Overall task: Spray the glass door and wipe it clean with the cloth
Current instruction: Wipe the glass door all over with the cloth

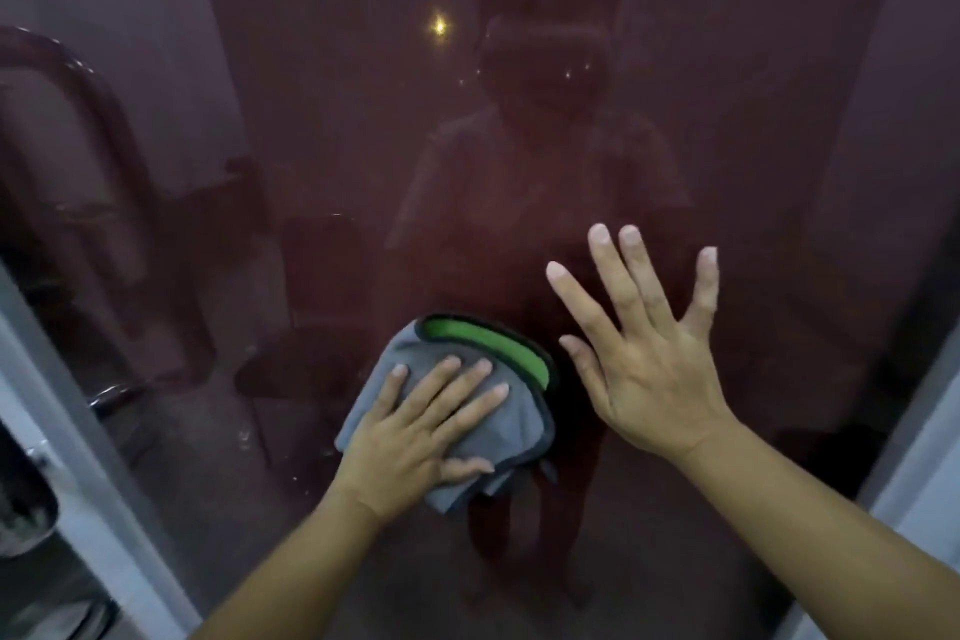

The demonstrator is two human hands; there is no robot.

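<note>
Both hands flat on dim glass door: left hand presses cloth, right hand bare.

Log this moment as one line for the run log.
phase: wiping | left hand: presses grey cloth flat on glass door | right hand: open, fingers spread

At nine o'clock I see a curved bar handle, dim through the tint. A pale frame runs diagonally at seven o'clock, with a small metal latch beside it. Another pale frame strip sits at four o'clock. A bright light spot glints at twelve.
</note>
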